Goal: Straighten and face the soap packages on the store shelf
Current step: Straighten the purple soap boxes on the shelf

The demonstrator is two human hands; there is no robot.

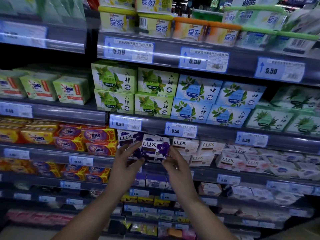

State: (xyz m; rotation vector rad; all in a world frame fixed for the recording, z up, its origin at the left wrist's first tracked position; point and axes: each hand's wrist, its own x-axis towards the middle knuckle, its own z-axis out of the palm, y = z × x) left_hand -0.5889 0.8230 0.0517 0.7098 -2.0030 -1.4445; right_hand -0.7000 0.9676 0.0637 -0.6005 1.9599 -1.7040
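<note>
A purple-and-white LUX soap box [155, 146] sits at the front of the middle shelf, label facing me. My left hand [127, 161] holds its left end, fingers at the top corner and thumb under the bottom edge. My right hand [174, 161] grips its right end the same way. Another purple LUX box [127, 136] stands just behind to the left. White and pink LUX boxes [186, 144] fill the row to the right, some tilted.
Green and blue soap boxes [155, 91] are stacked on the shelf above. Orange OMO bars [97, 136] lie to the left. Price-tag rails [180, 130] run along each shelf edge. Lower shelves hold more packets.
</note>
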